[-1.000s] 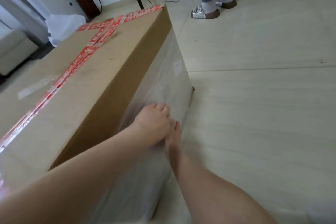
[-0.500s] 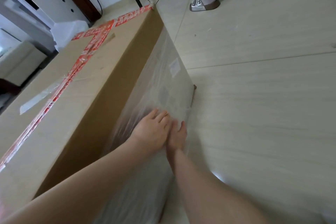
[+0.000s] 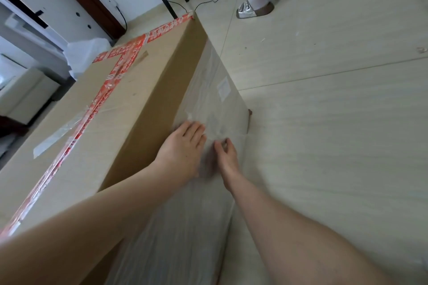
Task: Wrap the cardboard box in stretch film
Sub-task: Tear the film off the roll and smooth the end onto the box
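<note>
The box stands on the floor, red tape running along its top. The left arm reaches across its near corner, and the left hand lies flat with straight fingers pressed on the film that covers the box's side. Just beside it, the right hand meets the film with bent fingers. Whether it pinches the film or only touches it, I cannot tell. A white label shows under the film. Far right, another person's sandalled feet stand well apart.
</note>
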